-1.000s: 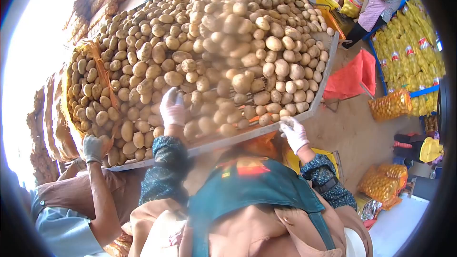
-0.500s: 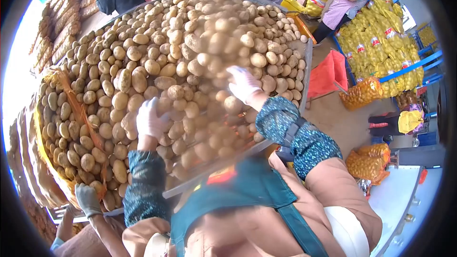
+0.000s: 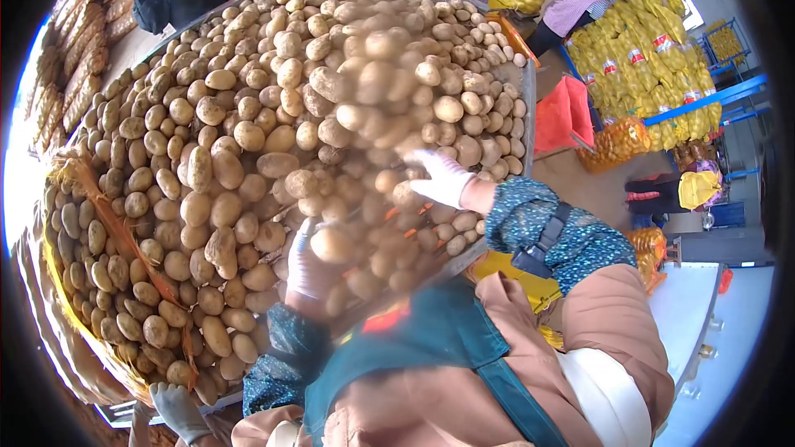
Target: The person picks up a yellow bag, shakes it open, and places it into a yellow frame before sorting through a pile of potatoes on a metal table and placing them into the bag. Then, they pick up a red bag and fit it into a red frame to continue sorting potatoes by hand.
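Note:
A broad heap of potatoes fills the metal-edged sorting table in front of me. My left hand, in a pale glove, is low at the near side of the heap, its fingers curled around a pale potato. Over the right part of the heap, my right hand, gloved too, reaches leftward with fingers and thumb apart. Another potato lies just by its thumb. A blurred smear across the middle of the view hides detail between the hands.
A co-worker's grey-gloved hand is at the near left edge, by an orange net sack. More people stand across the table. A red container, stacked yellow net bags and a white surface are to the right.
My left hand has drawn back toward my body and right, now with a potato in it. My right hand has shifted slightly right and nearer. The view has turned a little.

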Available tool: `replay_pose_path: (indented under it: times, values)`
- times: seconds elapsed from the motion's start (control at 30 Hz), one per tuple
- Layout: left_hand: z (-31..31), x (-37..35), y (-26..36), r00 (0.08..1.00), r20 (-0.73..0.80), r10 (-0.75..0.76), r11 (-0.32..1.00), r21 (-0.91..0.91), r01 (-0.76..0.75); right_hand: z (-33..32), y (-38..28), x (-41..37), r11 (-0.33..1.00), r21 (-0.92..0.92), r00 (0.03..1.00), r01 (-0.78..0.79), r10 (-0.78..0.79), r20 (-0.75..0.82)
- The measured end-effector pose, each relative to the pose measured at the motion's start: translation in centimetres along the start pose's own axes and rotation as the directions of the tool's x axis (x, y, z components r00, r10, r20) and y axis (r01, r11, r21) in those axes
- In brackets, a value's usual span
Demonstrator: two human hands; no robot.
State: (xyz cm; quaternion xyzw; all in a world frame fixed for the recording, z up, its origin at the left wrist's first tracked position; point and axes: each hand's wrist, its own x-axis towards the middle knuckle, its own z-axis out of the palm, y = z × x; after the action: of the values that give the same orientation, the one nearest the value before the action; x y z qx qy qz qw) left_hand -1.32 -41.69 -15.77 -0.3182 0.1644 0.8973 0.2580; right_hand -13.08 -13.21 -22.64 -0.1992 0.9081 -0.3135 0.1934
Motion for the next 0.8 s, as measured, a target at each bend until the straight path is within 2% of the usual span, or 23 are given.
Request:
replay_pose_path:
  times: [0.07,0.17,0.2,0.23,0.27,0.3,0.37,0.4,0.5,0.6,0.7,0.8]
  values:
    - [0.1,0.2,0.0,0.999,-0.015,-0.039,0.998,0.054,0.040,-1.3,0.4,-1.0,0.998,0.069,0.983,0.002,-0.015,0.186]
    - [0.0,1.0,0.1,0.999,0.012,-0.037,0.993,0.109,0.035,-3.9,-0.4,-0.4,0.990,-0.130,0.986,0.061,-0.040,0.160]
    - [-0.6,1.8,-0.1,1.000,0.016,0.002,0.980,0.198,-0.005,-3.8,-0.5,0.6,0.956,-0.275,0.994,0.099,-0.082,0.074]
    - [-1.4,2.9,-0.3,0.999,0.027,0.042,0.958,0.284,-0.048,-4.2,-0.9,1.7,0.959,-0.242,0.989,0.150,-0.150,0.017]
    - [-1.7,3.6,-0.3,0.996,0.042,0.084,0.925,0.367,-0.094,-3.7,-0.7,3.2,0.913,-0.352,0.971,0.205,-0.236,-0.047]
    - [-0.7,3.7,-0.2,0.998,0.008,0.069,0.943,0.327,-0.067,-3.0,-0.5,4.9,0.851,-0.463,0.939,0.249,-0.329,-0.101]
    - [1.6,3.6,0.3,0.997,-0.064,0.032,0.970,0.242,-0.015,-1.9,-0.4,7.4,0.732,-0.655,0.954,0.184,-0.294,-0.060]
    - [1.1,4.0,0.5,0.999,-0.038,0.000,0.966,0.257,0.010,-1.3,-0.5,8.1,0.658,-0.737,0.962,0.152,-0.269,-0.042]
    - [1.3,4.2,0.2,0.999,-0.030,0.026,0.963,0.269,-0.017,0.0,-1.2,8.4,0.550,-0.835,0.983,0.014,-0.160,-0.089]
    - [-1.1,6.2,-0.3,0.998,0.040,0.056,0.958,0.280,-0.065,-1.2,-2.8,8.1,0.565,-0.825,0.999,0.027,-0.032,0.011]
    - [-1.7,6.7,-0.5,0.998,0.065,-0.017,0.985,0.171,0.005,-1.2,-2.1,7.5,0.605,-0.793,0.977,0.072,-0.201,-0.065]
    - [-2.0,6.3,-0.5,0.990,0.114,-0.087,0.986,0.149,0.070,-0.6,-1.1,8.0,0.687,-0.719,0.985,0.103,-0.172,-0.023]
